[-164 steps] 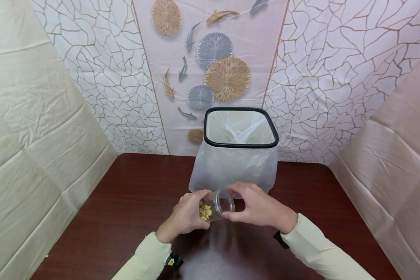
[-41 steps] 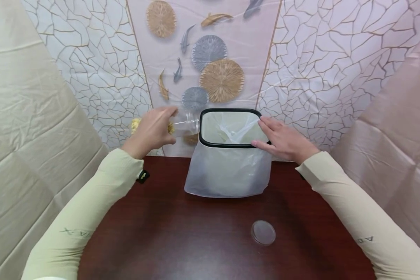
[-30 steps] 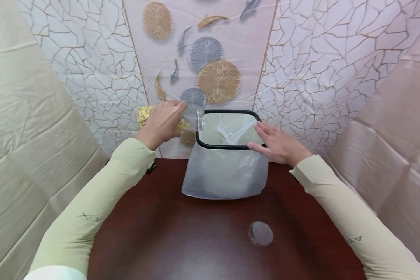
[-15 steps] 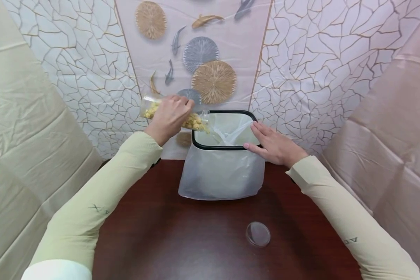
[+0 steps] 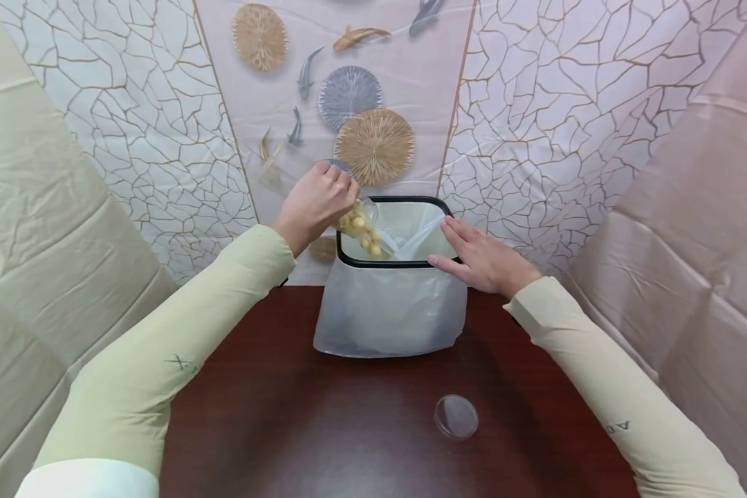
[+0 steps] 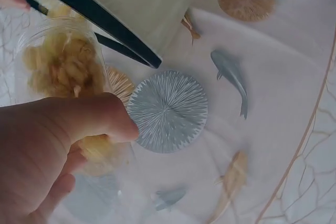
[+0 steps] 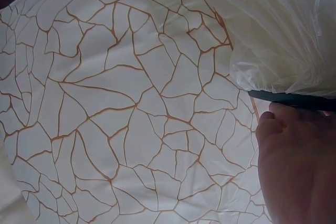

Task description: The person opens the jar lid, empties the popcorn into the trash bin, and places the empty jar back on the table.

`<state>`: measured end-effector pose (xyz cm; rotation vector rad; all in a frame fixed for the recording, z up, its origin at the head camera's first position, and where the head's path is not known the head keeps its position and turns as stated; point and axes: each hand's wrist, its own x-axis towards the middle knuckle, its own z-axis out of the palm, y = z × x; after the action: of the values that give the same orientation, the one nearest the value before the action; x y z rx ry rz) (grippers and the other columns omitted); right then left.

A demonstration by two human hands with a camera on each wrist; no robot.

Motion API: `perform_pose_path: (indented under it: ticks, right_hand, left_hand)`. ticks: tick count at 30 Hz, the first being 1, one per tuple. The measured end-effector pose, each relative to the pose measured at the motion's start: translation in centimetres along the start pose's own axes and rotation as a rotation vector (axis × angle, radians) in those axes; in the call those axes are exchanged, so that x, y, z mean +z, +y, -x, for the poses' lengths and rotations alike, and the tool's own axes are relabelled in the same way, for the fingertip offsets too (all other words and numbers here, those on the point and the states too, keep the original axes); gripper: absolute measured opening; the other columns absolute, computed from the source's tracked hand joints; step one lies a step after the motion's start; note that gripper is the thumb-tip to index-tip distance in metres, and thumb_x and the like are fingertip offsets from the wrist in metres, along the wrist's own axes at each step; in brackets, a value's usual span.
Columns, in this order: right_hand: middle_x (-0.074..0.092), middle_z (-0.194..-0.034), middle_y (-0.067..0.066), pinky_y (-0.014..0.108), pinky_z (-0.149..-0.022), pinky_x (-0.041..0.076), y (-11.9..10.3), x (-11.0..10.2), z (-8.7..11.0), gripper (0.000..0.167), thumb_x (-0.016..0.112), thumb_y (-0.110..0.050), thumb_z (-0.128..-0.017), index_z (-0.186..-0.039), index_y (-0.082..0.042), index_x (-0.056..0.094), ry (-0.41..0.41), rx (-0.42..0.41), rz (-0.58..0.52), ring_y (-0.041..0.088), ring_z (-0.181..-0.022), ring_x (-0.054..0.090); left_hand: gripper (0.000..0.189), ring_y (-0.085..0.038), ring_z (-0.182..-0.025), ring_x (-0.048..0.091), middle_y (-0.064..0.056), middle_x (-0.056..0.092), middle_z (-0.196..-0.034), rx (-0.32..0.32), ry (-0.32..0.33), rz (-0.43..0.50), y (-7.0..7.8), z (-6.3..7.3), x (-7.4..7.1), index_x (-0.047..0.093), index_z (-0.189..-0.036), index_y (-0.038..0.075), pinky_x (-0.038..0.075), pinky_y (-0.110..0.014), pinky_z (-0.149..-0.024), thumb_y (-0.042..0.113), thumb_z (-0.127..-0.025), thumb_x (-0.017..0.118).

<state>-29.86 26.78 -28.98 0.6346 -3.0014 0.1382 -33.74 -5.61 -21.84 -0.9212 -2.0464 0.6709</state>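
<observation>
My left hand (image 5: pixel 317 202) grips a clear jar (image 5: pixel 366 205) and holds it tilted, mouth down, over the near left part of a bin (image 5: pixel 395 263) with a black rim and a white bag liner. Small yellow lumpy pieces (image 5: pixel 371 244) spill from the mouth into the bin. The left wrist view shows more yellow-brown pieces (image 6: pixel 68 66) packed near the jar's mouth, with my thumb across its side. My right hand (image 5: pixel 482 258) rests on the bin's right rim, fingers extended and thumb along the front edge. In the right wrist view this hand (image 7: pixel 299 156) touches the dark rim (image 7: pixel 294 99).
A clear round lid (image 5: pixel 456 417) lies on the dark red-brown table (image 5: pixel 324 415), in front of the bin. Behind the bin hangs a patterned cloth (image 5: pixel 535 124) with fish and discs. Beige cloth walls (image 5: pixel 56 187) close in both sides.
The jar has gone from upright-held and lying level to steeply tipped over the bin, and pieces now pour out. Its lid came off and lies on the table. My right hand moved to the rim.
</observation>
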Motion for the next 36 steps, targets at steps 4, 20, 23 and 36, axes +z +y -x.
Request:
perform_pose_path:
  ticks: [4,20,23,36]
  right_hand:
    - [0.011,-0.177,0.02,0.057,-0.131,0.019,0.0,0.0,-0.1,0.091,0.034,-0.067,-0.107,-0.167,0.0,0.016,-0.004,0.002,0.003,0.04,-0.165,0.011]
    - [0.01,-0.177,0.02,0.058,-0.131,0.018,0.0,0.0,0.0,0.091,0.034,-0.066,-0.107,-0.168,0.0,0.016,-0.004,0.002,0.008,0.041,-0.164,0.012]
    - [0.01,-0.177,0.02,0.058,-0.131,0.018,0.0,0.1,0.0,0.091,0.033,-0.066,-0.107,-0.168,-0.001,0.015,-0.007,0.002,0.007,0.041,-0.165,0.012]
    - [0.01,-0.178,0.02,0.058,-0.131,0.018,0.0,0.0,-0.1,0.092,0.032,-0.068,-0.106,-0.168,-0.002,0.015,-0.012,0.014,0.012,0.04,-0.165,0.011]
  left_hand:
    - [0.019,-0.029,-0.086,0.07,-0.013,0.075,-0.092,0.052,0.021,-0.038,0.1,-0.5,-0.1,0.07,-0.097,0.003,0.054,-0.037,-0.083,-0.005,-0.098,0.054]
    - [0.019,-0.032,-0.093,0.072,-0.016,0.076,-0.099,0.052,-0.028,-0.017,0.6,-1.2,-0.6,0.071,-0.106,0.001,0.055,-0.041,-0.092,-0.005,-0.098,0.054]
    - [0.027,-0.035,-0.105,0.073,-0.018,0.076,-0.111,-0.044,-0.124,0.104,0.2,-0.7,-0.9,0.067,-0.117,-0.001,0.057,-0.043,-0.097,-0.009,-0.092,0.062]
    - [0.066,-0.038,-0.106,0.067,-0.018,0.073,-0.116,-0.509,-0.076,0.922,-0.8,3.8,0.3,0.063,-0.12,0.001,0.053,-0.052,-0.096,0.016,-0.064,0.094]
